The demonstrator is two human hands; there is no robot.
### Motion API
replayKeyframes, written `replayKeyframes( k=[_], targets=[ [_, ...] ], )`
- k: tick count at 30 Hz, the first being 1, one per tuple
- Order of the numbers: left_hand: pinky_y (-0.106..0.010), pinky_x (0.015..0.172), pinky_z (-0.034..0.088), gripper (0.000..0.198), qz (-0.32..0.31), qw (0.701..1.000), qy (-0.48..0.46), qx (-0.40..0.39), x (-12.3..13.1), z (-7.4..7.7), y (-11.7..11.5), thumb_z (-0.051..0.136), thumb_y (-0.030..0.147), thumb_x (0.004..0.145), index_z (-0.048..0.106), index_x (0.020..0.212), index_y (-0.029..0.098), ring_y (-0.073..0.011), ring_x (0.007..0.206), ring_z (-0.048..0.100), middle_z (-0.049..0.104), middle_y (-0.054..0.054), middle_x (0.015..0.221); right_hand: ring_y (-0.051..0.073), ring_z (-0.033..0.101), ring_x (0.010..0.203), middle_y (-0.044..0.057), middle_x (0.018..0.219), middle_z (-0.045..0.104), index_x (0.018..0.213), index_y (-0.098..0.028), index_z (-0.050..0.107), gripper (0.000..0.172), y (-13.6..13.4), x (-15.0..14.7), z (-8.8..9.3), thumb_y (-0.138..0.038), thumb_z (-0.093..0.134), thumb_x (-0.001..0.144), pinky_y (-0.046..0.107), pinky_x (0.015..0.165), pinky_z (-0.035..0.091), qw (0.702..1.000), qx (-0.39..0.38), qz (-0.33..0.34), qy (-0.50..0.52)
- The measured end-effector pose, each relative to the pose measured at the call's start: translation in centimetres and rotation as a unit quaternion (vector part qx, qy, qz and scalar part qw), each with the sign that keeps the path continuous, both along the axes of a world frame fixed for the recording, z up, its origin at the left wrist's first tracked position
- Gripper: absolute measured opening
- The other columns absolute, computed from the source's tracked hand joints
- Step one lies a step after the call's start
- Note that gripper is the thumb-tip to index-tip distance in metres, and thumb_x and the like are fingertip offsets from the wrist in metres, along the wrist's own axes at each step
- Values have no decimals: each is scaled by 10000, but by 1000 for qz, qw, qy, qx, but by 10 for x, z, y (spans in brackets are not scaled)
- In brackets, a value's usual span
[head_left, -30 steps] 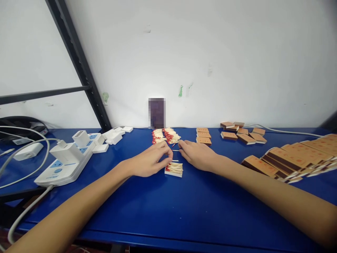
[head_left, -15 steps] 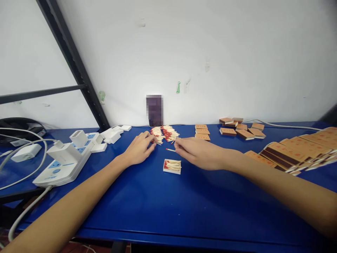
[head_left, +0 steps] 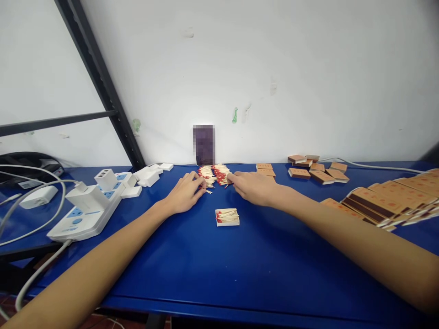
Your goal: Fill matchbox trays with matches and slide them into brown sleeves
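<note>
Two heaps of red-tipped matches lie side by side at the back of the blue table. My left hand (head_left: 187,192) rests at the left heap (head_left: 206,173), thumb and fingers closed around match ends that poke out at the fingertips. Over the front edge of the right heap (head_left: 221,172), the fingertips of my right hand (head_left: 252,187) are pinched together; what sits between them is hidden. Nearer to me, between the hands, stands a small white matchbox tray (head_left: 227,223) partly filled with matches, their red heads mostly to the left.
A pixelated dark phone (head_left: 205,145) leans on the wall behind the heaps. Matchboxes (head_left: 264,167) are stacked beyond my right hand, with more boxes (head_left: 318,170) and flat sleeves (head_left: 387,196) farther right. White trays (head_left: 149,175) and a power strip (head_left: 92,212) lie left.
My right hand has moved back from above the tray to the right heap, and the single match seen in its fingers is out of sight. My left hand stays at its heap.
</note>
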State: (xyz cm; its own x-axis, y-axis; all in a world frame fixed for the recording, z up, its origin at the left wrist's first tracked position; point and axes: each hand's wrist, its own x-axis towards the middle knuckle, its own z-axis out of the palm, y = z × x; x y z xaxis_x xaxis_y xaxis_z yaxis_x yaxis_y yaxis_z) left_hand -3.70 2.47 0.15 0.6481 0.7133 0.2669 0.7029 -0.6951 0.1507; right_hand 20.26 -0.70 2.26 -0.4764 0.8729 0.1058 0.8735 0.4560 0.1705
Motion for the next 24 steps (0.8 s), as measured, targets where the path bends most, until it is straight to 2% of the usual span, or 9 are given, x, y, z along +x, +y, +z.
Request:
replayKeyframes(
  k=[3, 9, 13, 17, 20, 24],
  targets=[
    [-406, 851, 404, 190, -18, 1000, 3, -1, -1, 0, 1, 388, 299, 975, 545, 935, 201, -225, 925, 457, 482, -66, 1010, 246, 644, 818, 119, 1058, 653, 1188, -187, 514, 277, 7, -1, -8, -209, 329, 983, 315, 594, 351, 1000, -2, 6, -2],
    [-398, 823, 400, 234, -29, 999, -6, 17, 0, 6, -4, 337, 319, 993, 522, 923, 194, -223, 894, 445, 489, -70, 997, 244, 647, 847, 129, 1063, 650, 1167, -191, 540, 291, 9, -3, -14, -246, 299, 1013, 311, 611, 367, 1000, 6, 31, 0],
    [-399, 901, 398, 201, -82, 995, -50, -15, 11, 17, -24, 389, 325, 976, 545, 939, 203, -220, 965, 453, 496, -63, 1016, 238, 653, 837, 135, 1154, 625, 1243, -197, 498, 298, 6, -5, -16, -243, 320, 1008, 308, 613, 376, 999, 10, 38, 11],
    [-376, 918, 403, 99, -148, 985, -36, -77, 26, 23, -46, 511, 271, 898, 576, 867, 204, -213, 1003, 461, 488, -48, 1005, 242, 647, 884, 122, 1156, 625, 1246, -185, 486, 289, 2, -6, -16, -223, 351, 994, 307, 619, 391, 999, -3, 45, 21],
    [-381, 913, 409, 80, -150, 984, -29, -92, 31, 23, -54, 552, 260, 862, 581, 821, 197, -209, 971, 474, 480, -47, 1002, 236, 639, 901, 124, 1124, 630, 1208, -167, 501, 265, -1, -6, -15, -189, 362, 984, 303, 633, 392, 998, -9, 45, 30],
    [-371, 879, 429, 166, -133, 986, -67, -79, 26, 23, -46, 468, 333, 931, 534, 859, 199, -205, 948, 471, 480, -49, 986, 230, 630, 867, 131, 1103, 633, 1142, -157, 510, 221, -6, -5, -10, -206, 367, 981, 305, 630, 382, 998, -9, 43, 53]
  ],
)
